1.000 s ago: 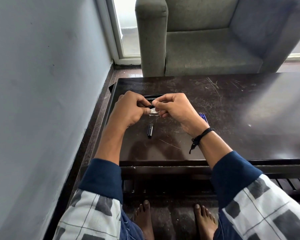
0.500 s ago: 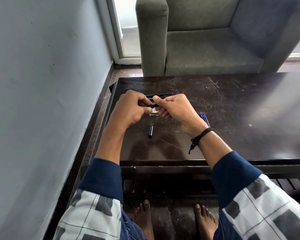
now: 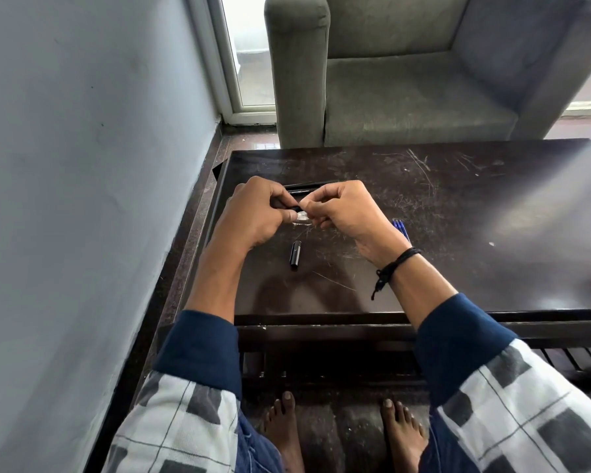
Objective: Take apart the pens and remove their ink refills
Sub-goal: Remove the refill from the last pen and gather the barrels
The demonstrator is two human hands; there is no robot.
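My left hand [image 3: 253, 213] and my right hand [image 3: 345, 209] meet over the dark table [image 3: 458, 233], both pinching one black pen [image 3: 292, 208] between thumbs and fingers. Most of that pen is hidden inside my fingers. A small clear piece [image 3: 302, 218] shows just below the fingertips. Behind my hands lies another black pen [image 3: 304, 188] on the table. A short black pen part [image 3: 295, 255] lies in front of my hands. Blue ink refills [image 3: 400, 227] lie to the right, partly hidden by my right wrist.
A grey wall [image 3: 82, 199] runs close along the table's left side. A grey armchair [image 3: 406, 80] stands just beyond the far edge. The table's front rail [image 3: 321, 322] and a lower slatted shelf are near my knees; my bare feet rest below.
My hands stay together on the pen. My right fingers have shifted slightly on it, and the pen behind them is more covered than half a second ago.
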